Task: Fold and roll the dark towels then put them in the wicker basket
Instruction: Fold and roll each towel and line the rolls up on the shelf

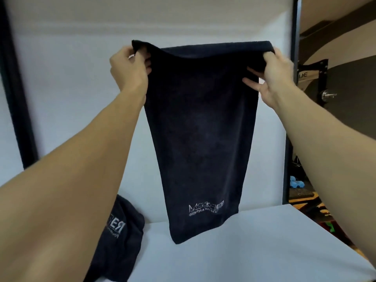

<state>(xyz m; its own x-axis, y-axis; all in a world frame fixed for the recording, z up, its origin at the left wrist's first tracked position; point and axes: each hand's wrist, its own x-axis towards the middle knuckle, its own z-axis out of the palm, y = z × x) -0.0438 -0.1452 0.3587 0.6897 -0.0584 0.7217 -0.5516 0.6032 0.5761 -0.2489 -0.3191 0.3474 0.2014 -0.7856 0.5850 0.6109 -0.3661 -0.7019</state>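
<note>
A dark navy towel (pixel 201 129) hangs full length in the air in front of me, its white embroidered logo near the bottom and seen mirrored. My left hand (pixel 130 69) pinches its top left corner and my right hand (pixel 271 78) grips its top right corner. The lower edge hangs just above the white table (pixel 254 247). A second dark towel (pixel 120 237) lies crumpled on the table at the lower left, partly hidden by my left forearm. No wicker basket is in view.
A white backdrop stands behind the table, framed by black poles at left and right (pixel 293 98). Past the right pole lie gym equipment and blue objects (pixel 296 184) on the floor. The table's right edge runs diagonally at the lower right.
</note>
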